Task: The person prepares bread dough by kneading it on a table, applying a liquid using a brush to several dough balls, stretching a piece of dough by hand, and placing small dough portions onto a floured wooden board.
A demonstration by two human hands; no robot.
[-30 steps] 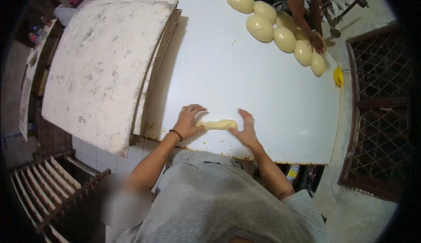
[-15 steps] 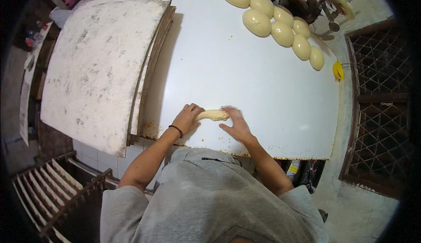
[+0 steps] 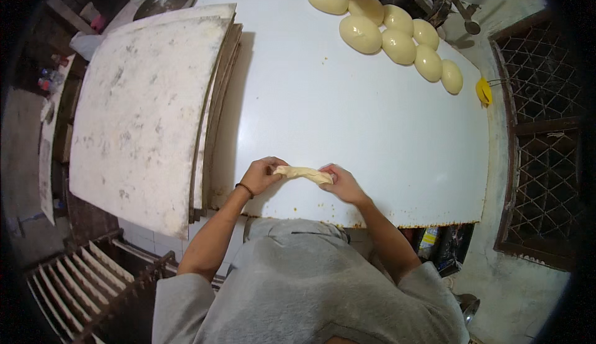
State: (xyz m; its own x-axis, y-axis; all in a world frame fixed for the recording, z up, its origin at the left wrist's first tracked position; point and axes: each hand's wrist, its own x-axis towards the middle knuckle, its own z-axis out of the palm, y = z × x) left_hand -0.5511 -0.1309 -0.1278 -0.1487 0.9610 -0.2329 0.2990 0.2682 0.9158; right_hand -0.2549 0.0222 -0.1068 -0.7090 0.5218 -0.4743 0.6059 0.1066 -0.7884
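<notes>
Pale dough strip (image 3: 302, 172): pinches one end in the left hand (image 3: 263, 175) and the other in the right hand (image 3: 343, 184), with hands curled nearly closed. Stretches across the near side of the white desk (image 3: 347, 117), well apart from smooth dough balls (image 3: 398, 47).

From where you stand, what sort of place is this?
Probably a bakery: glossy dough balls and stacked whitish boards on a white worktable, plus a dough strip held in bare fingers.
</notes>
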